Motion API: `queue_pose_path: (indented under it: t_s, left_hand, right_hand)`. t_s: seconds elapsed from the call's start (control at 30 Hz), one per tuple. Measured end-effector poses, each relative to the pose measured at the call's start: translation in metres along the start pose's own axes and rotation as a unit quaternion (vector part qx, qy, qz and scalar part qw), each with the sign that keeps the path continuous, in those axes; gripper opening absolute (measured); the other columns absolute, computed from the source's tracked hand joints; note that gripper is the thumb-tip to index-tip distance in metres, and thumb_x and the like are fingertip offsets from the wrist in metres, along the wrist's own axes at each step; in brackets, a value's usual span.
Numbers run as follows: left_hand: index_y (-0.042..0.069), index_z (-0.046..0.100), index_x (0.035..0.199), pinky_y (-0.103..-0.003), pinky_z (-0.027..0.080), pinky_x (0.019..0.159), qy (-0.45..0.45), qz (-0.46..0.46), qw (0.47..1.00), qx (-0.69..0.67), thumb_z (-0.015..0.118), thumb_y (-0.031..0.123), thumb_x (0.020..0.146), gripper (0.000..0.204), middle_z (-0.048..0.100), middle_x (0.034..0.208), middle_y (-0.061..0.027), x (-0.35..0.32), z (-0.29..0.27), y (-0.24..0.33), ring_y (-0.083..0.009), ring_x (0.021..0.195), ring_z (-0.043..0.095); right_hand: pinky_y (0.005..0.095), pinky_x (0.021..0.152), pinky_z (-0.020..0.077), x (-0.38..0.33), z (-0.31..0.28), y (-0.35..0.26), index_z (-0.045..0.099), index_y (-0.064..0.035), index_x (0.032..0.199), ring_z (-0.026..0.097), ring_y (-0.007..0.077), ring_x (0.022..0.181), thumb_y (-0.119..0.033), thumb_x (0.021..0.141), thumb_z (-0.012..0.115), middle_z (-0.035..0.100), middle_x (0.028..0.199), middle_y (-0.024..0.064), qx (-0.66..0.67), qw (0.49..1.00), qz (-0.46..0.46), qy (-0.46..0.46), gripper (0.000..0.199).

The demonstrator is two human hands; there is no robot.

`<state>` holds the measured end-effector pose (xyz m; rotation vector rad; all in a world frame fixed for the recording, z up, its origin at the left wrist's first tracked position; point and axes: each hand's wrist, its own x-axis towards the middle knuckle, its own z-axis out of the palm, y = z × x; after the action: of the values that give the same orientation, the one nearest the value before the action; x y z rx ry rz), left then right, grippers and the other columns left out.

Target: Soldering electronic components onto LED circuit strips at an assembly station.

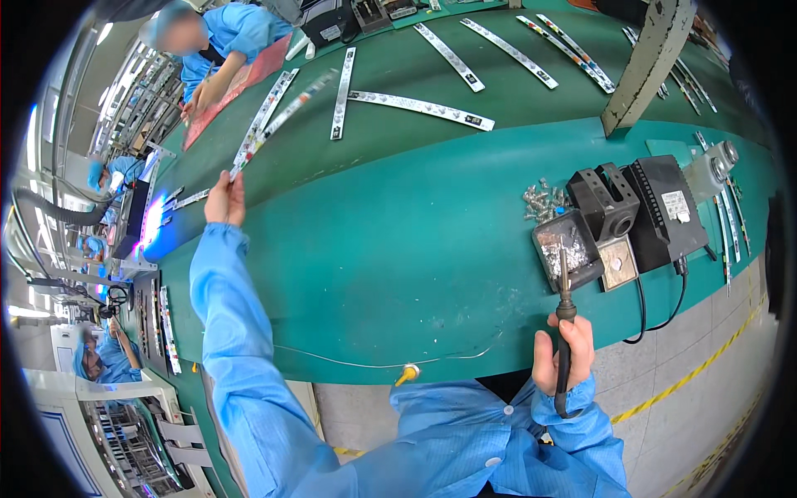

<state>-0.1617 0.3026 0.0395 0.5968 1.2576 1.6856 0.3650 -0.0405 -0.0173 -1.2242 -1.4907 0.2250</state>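
My left hand [224,199] reaches far out to the left and pinches the near end of a long thin white strip board [278,124] lying on the dark green belt [390,91]. My right hand [563,353] is close to my body at the bench's front edge. It grips a black soldering iron [564,311] upright, tip pointing up toward a small black tray of metal bits [567,247]. Both arms wear blue sleeves.
Several more strip boards [419,105] lie on the belt. A black soldering station [664,207], an iron stand [606,199] and loose screws [544,202] sit on the green bench [398,257] at right. A thin wire [374,363] lies along the front edge. Other blue-coated people work at far left.
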Motion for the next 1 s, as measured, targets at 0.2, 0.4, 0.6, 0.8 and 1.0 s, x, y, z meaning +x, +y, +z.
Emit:
queue_pose_path:
  t_s: [0.2, 0.4, 0.6, 0.8, 1.0]
  left_hand:
    - [-0.009, 0.065, 0.102, -0.033, 0.058, 0.065, 0.051, 0.006, 0.886, 0.461, 0.061, 0.021, 0.091, 0.032, 0.072, 0.084, -0.0193, -0.017, 0.077, -0.052, -0.0288, 0.079, 0.072]
    - [0.003, 0.07, 0.109, -0.042, 0.053, 0.085, -0.068, 0.271, 0.691, 0.666, 0.063, 0.04, 0.084, 0.046, 0.072, 0.096, -0.0193, -0.033, 0.161, -0.096, -0.0335, 0.093, 0.069]
    - [-0.001, 0.069, 0.106, -0.043, 0.052, 0.092, -0.04, 0.152, 0.614, 0.774, 0.067, 0.035, 0.081, 0.044, 0.069, 0.109, -0.0225, -0.028, 0.213, -0.115, -0.0366, 0.104, 0.066]
    - [-0.006, 0.064, 0.112, -0.03, 0.05, 0.046, -0.112, -0.007, 0.765, 0.635, 0.07, 0.018, 0.079, 0.041, 0.066, 0.067, -0.0133, -0.057, 0.216, -0.101, -0.0192, 0.051, 0.064]
    - [-0.005, 0.055, 0.126, -0.03, 0.049, 0.042, -0.163, 0.019, 0.839, 0.519, 0.07, 0.014, 0.079, 0.053, 0.066, 0.068, -0.0122, -0.12, 0.235, -0.111, -0.0159, 0.047, 0.061]
  right_hand:
    - [0.0405, 0.076, 0.0511, 0.003, -0.004, 0.004, 0.048, -0.0076, 0.129, 0.062, 0.0297, 0.085, 0.01, 0.076, 0.065, 0.062, 0.101, 0.0214, -0.01, 1.0, -0.01, -0.016, 0.059]
    - [0.0418, 0.077, 0.0508, 0.002, -0.006, 0.003, 0.046, -0.0098, 0.13, 0.062, 0.0307, 0.085, 0.008, 0.076, 0.065, 0.061, 0.103, 0.0208, -0.006, 0.999, -0.004, -0.041, 0.06]
    - [0.0444, 0.074, 0.0503, 0.004, -0.007, 0.004, 0.043, -0.011, 0.131, 0.06, 0.0306, 0.083, 0.007, 0.077, 0.065, 0.059, 0.102, 0.02, -0.003, 0.998, 0.0, -0.065, 0.061]
    - [0.045, 0.074, 0.0505, 0.008, -0.01, 0.003, 0.043, -0.0107, 0.13, 0.061, 0.0309, 0.083, 0.006, 0.078, 0.066, 0.059, 0.102, 0.0199, 0.003, 0.997, -0.005, -0.073, 0.059]
    - [0.0435, 0.074, 0.0512, 0.008, -0.008, 0.004, 0.045, -0.0093, 0.128, 0.062, 0.0316, 0.083, 0.007, 0.078, 0.067, 0.06, 0.101, 0.0204, 0.002, 0.998, -0.023, -0.056, 0.057]
